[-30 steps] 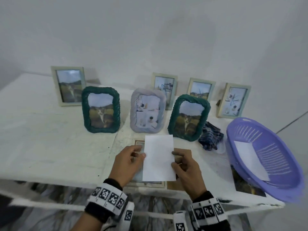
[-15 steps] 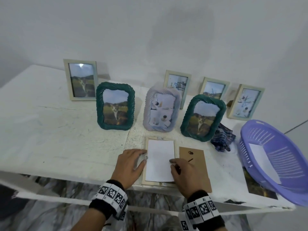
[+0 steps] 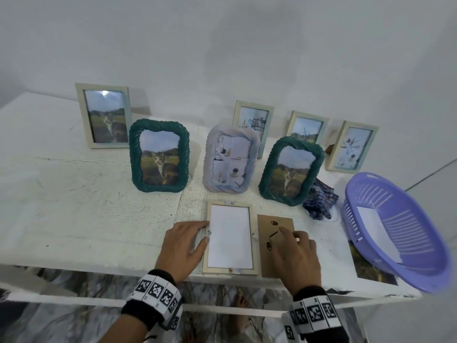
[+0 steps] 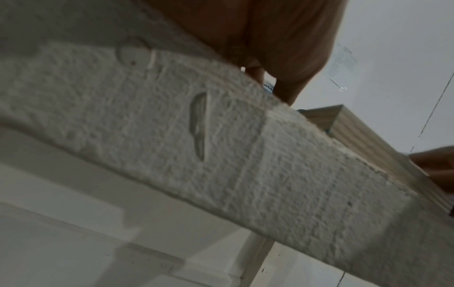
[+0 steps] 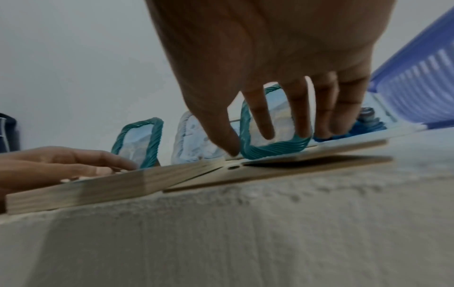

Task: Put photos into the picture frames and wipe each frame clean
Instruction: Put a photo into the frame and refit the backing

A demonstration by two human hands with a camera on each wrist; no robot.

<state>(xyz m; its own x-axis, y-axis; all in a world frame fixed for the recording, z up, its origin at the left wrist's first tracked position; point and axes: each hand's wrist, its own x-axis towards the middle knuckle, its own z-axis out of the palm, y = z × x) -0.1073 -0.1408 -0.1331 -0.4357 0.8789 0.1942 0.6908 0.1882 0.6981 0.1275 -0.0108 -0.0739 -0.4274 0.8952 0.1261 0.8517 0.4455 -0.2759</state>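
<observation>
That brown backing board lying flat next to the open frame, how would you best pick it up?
Probably by its near short edge, coming from the table's front. The backing board lies flat, too thin to pinch from above, but the right wrist view shows that edge reaching the table lip. The right hand hovers over it, so sliding it forward should free the edge for thumb and fingers.

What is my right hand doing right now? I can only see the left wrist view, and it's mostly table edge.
Observer: Your right hand is open, with its fingers spread over the brown backing board, just right of the flat frame.
Operator: Is anything in that frame?
Observer: Yes, a photo lies in it, white back up.
Operator: Where's something to wipe with?
Observer: A checked cloth lies bunched beside the right green frame, near the purple basket.
</observation>
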